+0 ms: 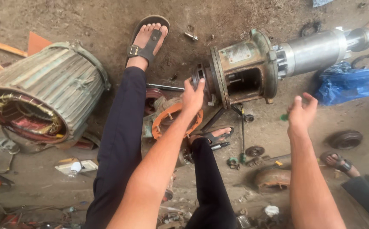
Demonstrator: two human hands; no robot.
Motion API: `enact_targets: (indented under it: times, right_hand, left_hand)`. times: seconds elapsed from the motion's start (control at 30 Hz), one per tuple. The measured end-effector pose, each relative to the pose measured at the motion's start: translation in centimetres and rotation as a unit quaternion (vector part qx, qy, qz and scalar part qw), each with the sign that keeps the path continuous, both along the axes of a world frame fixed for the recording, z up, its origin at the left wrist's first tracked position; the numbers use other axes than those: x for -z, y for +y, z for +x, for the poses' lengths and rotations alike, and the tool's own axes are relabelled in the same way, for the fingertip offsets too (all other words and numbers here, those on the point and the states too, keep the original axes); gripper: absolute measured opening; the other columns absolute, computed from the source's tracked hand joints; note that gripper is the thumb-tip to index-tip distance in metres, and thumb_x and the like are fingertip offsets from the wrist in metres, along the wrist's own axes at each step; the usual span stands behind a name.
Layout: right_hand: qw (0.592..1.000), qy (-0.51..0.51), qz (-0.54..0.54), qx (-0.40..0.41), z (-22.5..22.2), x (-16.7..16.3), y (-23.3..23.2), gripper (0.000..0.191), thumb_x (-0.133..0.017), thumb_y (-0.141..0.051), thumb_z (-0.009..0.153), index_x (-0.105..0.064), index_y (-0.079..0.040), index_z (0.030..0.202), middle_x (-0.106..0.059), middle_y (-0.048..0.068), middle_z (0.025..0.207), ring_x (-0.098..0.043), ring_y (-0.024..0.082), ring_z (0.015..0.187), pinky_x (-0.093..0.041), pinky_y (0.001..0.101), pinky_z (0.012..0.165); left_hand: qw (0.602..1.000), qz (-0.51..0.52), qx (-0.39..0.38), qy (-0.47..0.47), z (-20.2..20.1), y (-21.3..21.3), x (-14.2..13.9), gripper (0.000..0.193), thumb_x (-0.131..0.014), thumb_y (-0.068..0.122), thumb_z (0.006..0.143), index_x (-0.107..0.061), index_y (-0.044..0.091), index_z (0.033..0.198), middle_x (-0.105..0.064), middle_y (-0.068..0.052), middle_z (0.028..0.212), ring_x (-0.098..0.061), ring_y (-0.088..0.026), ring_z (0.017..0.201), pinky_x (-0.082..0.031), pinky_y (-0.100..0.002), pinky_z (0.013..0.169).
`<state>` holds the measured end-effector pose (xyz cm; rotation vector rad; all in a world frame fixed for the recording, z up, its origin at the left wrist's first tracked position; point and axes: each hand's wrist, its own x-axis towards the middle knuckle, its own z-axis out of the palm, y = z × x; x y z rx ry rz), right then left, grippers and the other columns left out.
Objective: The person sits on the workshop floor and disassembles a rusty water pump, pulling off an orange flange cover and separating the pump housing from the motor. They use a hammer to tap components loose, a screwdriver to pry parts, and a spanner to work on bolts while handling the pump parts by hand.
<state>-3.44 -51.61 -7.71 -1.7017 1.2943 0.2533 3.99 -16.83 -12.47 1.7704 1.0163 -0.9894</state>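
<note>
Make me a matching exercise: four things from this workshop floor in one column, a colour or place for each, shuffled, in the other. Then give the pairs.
Things:
1. Plastic bag
2. Ribbed motor housing
3. Gasket ring
4. Left hand

Descriptions:
A. Orange, on the ground under the left forearm
B. Lies at far left, copper windings showing inside
C. Blue, below the silver shaft at right
D. Rests on the end of the pump body

Pairs: 1-C, 2-B, 3-A, 4-D

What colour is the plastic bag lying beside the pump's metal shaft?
Blue. The plastic bag shows best in the head view, crumpled on the ground under the shaft.
</note>
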Motion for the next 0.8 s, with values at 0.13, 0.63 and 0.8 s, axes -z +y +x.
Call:
enact_targets:
  times: [0.13, 0.63, 0.8]
  right_hand:
    - [0.994, -0.101, 0.025, 0.043, 1.5, 2.6, 1.0, 0.034, -0.058, -0.025, 0.12, -0.04, -0.008, 0.145, -0.057, 0.002, 0.103, -0.056, 0.009, 0.084, -0.046, 0.0252, 0.065]
    - [0.929, -0.112, -0.167, -0.31, 11.0, 1.9, 7.6, 0.048, -0.051, -0.047, 0.12, -0.05, -0.005, 0.142, -0.072, 0.02, 0.102, -0.07, 0.039, 0.092, -0.051, 0.0492, 0.083]
    - [0.939, -0.088, -0.142, -0.3, 13.0, 1.9, 4.8, 0.05, -0.051, -0.052, 0.117, -0.051, -0.007, 0.14, -0.073, 0.017, 0.092, -0.076, 0.037, 0.087, -0.053, 0.0473, 0.075]
  left_hand:
    - [0.993, 0.088, 0.036, -0.071, -1.3, -1.7, -0.4, 0.064, -0.053, 0.054, 0.1, -0.051, 0.004, 0.14, -0.069, -0.029, 0.116, -0.063, -0.046, 0.111, -0.047, -0.051, 0.095]
    - [0.978, 0.143, 0.047, -0.147, -0.8, -5.1, -3.4, 0.054, -0.05, 0.051, 0.103, -0.056, -0.001, 0.12, -0.071, -0.026, 0.107, -0.067, -0.045, 0.101, -0.05, -0.052, 0.087]
    - [0.973, 0.187, 0.022, -0.133, 0.2, -9.4, -6.1, 0.055, -0.048, 0.049, 0.102, -0.051, -0.002, 0.122, -0.068, -0.027, 0.108, -0.068, -0.043, 0.099, -0.049, -0.051, 0.086]
